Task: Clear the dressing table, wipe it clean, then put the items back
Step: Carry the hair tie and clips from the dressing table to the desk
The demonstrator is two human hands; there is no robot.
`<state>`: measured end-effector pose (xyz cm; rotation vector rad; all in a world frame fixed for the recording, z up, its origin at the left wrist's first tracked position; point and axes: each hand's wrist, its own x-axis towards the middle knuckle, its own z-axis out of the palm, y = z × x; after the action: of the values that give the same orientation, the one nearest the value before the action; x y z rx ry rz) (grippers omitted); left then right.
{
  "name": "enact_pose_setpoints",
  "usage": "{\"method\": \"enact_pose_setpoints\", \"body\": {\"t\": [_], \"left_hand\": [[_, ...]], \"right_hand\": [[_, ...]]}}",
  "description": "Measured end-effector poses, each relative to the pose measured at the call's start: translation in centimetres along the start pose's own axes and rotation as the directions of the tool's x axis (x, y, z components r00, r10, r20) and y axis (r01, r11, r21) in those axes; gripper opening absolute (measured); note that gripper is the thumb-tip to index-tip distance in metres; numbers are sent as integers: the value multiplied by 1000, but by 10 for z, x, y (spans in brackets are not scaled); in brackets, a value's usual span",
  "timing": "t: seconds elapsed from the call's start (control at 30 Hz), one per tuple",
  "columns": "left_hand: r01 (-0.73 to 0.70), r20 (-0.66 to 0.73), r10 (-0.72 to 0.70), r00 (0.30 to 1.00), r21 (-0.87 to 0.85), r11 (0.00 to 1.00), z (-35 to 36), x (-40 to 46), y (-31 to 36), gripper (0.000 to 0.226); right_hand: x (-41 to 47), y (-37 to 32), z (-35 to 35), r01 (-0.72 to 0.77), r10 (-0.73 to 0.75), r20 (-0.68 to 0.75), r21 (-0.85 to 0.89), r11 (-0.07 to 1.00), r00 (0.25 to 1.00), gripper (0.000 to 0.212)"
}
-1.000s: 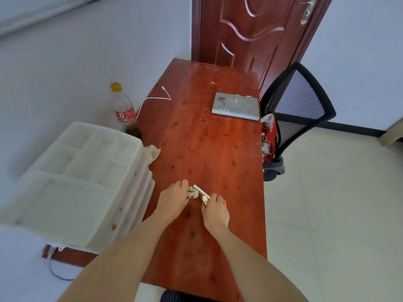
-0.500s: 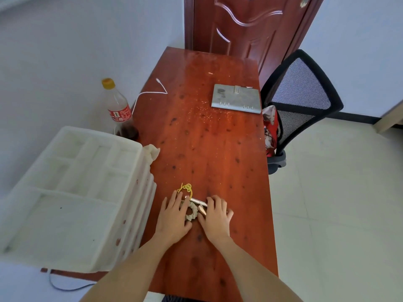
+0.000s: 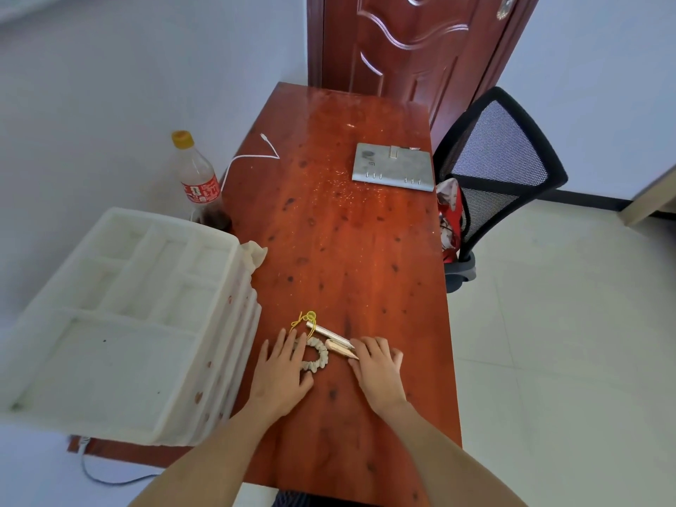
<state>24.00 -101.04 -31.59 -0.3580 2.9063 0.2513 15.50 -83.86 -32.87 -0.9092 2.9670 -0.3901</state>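
A reddish wooden dressing table (image 3: 340, 243) runs away from me, speckled with crumbs in its middle. Near its front lie a pale fabric scrunchie (image 3: 319, 354), a yellow elastic band (image 3: 306, 318) and two metallic hair clips (image 3: 334, 340). My left hand (image 3: 280, 371) lies flat with straight fingers over the scrunchie's left side. My right hand (image 3: 376, 367) rests on the table, its fingertips touching the near end of the clips. A grey flat case (image 3: 393, 167) sits at the far right. A white cloth (image 3: 256, 250) peeks out at the left edge.
A stack of white plastic trays (image 3: 120, 316) stands left of the table. A cola bottle (image 3: 200, 184) and a white cable (image 3: 252, 155) are behind it. A black mesh chair (image 3: 494, 166) with a red bag (image 3: 449, 217) is on the right, a brown door (image 3: 409, 45) beyond.
Both hands have laid the small items down and flattened out on the table; the scrunchie, yellow band and clips now lie exposed. The view has tilted slightly.
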Motion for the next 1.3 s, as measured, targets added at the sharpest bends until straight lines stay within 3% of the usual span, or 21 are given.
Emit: {"method": "enact_pose_setpoints", "body": {"t": [0.17, 0.4, 0.53, 0.7, 0.93, 1.13, 1.3], "left_hand": [[49, -80, -46, 996, 35, 998, 6, -7, -9, 50], [-12, -124, 19, 992, 61, 998, 10, -2, -7, 67], [-18, -135, 26, 990, 64, 998, 8, -6, -5, 67], [-20, -135, 30, 990, 74, 997, -2, -7, -4, 67], [53, -217, -44, 975, 37, 998, -18, -23, 10, 60], [186, -252, -158, 955, 89, 979, -28, -58, 34, 56], [396, -374, -334, 865, 102, 912, -46, -128, 55, 57]], "right_hand": [[17, -10, 0, -57, 56, 30, 53, 997, 998, 34], [31, -22, -3, -127, 113, 189, 61, 990, 975, 46], [28, -21, -2, -40, 34, 116, 53, 998, 993, 49], [18, -20, -11, 19, -18, 238, -2, 1000, 971, 79], [3, -22, -18, 63, -33, 236, -123, 990, 971, 62], [-8, -15, -33, 271, -248, 152, -160, 949, 957, 61], [-27, -28, -69, 552, -544, 96, -100, 828, 834, 59]]}}
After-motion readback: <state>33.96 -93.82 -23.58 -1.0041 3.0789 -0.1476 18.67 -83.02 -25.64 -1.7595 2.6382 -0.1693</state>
